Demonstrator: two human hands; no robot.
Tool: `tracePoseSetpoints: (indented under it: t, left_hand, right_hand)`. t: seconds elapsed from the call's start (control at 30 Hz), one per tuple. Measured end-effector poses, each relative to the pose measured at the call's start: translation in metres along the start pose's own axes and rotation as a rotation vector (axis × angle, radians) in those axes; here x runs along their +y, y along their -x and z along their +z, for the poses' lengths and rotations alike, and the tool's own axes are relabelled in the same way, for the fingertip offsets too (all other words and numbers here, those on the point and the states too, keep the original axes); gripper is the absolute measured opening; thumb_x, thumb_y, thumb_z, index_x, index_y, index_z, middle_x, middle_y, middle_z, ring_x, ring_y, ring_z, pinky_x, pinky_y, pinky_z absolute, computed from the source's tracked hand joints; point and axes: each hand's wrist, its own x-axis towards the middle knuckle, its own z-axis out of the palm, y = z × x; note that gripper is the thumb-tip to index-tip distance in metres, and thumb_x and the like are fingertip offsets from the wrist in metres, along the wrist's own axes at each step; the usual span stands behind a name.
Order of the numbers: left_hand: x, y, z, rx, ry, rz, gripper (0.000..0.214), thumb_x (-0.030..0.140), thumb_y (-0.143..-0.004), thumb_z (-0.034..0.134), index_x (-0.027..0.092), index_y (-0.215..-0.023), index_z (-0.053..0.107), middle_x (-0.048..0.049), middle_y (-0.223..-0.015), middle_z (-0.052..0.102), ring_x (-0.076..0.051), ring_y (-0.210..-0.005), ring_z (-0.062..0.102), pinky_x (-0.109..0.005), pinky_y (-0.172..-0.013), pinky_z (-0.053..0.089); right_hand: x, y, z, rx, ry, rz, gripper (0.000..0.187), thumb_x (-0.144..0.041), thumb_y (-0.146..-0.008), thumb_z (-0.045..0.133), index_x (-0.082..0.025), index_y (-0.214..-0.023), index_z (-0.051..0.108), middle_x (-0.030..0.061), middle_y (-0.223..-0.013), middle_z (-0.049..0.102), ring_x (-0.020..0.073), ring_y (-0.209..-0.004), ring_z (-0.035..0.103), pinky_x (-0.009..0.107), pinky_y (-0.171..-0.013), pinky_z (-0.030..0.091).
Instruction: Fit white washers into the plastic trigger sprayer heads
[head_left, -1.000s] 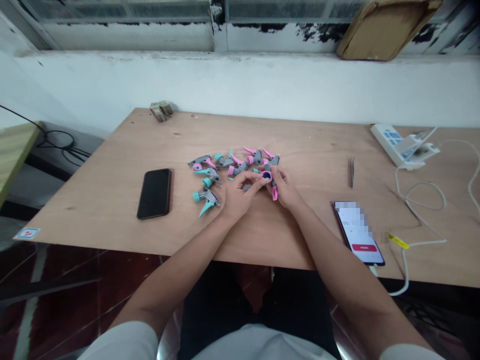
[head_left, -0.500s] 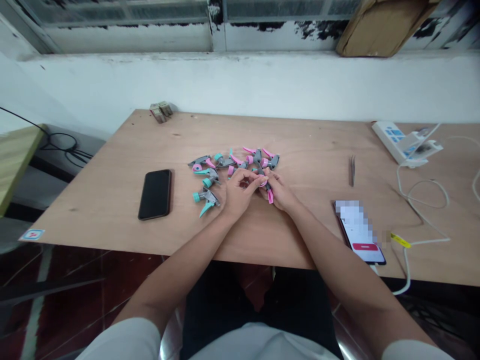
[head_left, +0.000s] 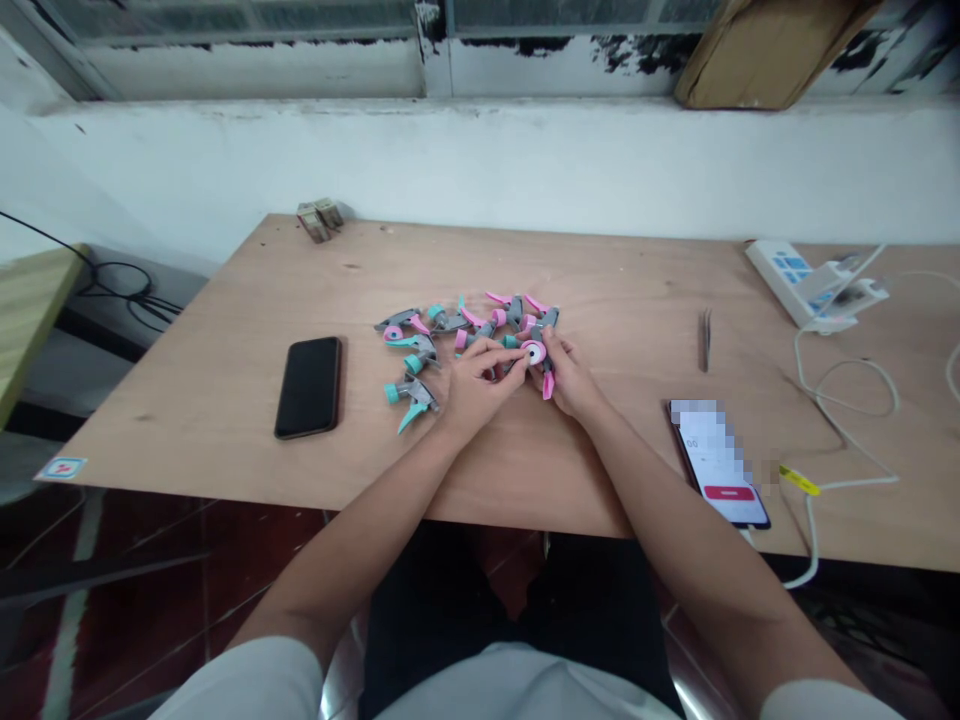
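Observation:
My right hand (head_left: 568, 375) is closed around a grey trigger sprayer head (head_left: 549, 384) with a pink trigger and a pink collar (head_left: 534, 350). The collar's open end faces up and shows a white disc inside. My left hand (head_left: 480, 380) has thumb and forefinger drawn together at the disc; whatever lies between the fingertips is too small to make out. Several more sprayer heads lie loosely just beyond and left of my hands, some with pink parts, others teal, such as the teal-and-grey head (head_left: 414, 395) nearest the front. My left hand partly covers some of them.
A dark phone (head_left: 309, 387) lies to the left on the wooden table (head_left: 225, 330). At the right are tweezers (head_left: 705, 340), a lit phone (head_left: 716, 460) on a white cable, and a power strip (head_left: 799, 285). Small blocks (head_left: 320, 219) stand by the wall.
The held sprayer head has turned so that its collar's opening and white disc show upward. My right hand has moved slightly forward; my left fingertips stay at the collar.

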Motion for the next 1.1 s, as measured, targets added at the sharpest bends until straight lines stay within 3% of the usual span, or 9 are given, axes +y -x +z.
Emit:
tracePoseSetpoints:
  t: [0.27,0.87,1.1]
  left_hand:
    - [0.000,0.000,0.001,-0.019,0.059,0.021,0.013,0.032,-0.092,0.079,0.026,-0.102,0.084,-0.0004,-0.082,0.067,-0.009,-0.065,0.055,-0.025,-0.056,0.043]
    - [-0.002,0.001,0.001,-0.018,0.019,-0.068,0.017,0.039,-0.093,0.077,0.028,-0.103,0.085,-0.0011,-0.085,0.070,-0.010,-0.066,0.055,-0.027,-0.057,0.047]
    - [0.001,0.001,0.000,-0.029,0.020,-0.062,0.013,0.034,-0.092,0.077,0.025,-0.097,0.085,-0.0006,-0.082,0.069,-0.010,-0.066,0.055,-0.026,-0.058,0.047]
  right_hand:
    - [0.007,-0.003,-0.005,-0.018,0.016,-0.065,0.055,-0.078,-0.086,0.066,-0.024,-0.092,0.075,-0.0016,-0.072,0.060,0.0104,-0.055,0.046,0.025,-0.048,0.039]
    - [0.014,-0.005,-0.008,-0.019,0.078,-0.103,0.051,-0.074,-0.089,0.065,-0.025,-0.095,0.077,-0.0030,-0.067,0.055,0.0105,-0.051,0.042,0.025,-0.045,0.035]
    - [0.014,-0.008,-0.010,0.033,0.029,-0.125,0.049,-0.072,-0.088,0.067,-0.024,-0.089,0.075,0.0012,-0.084,0.069,0.0117,-0.065,0.054,0.024,-0.055,0.043]
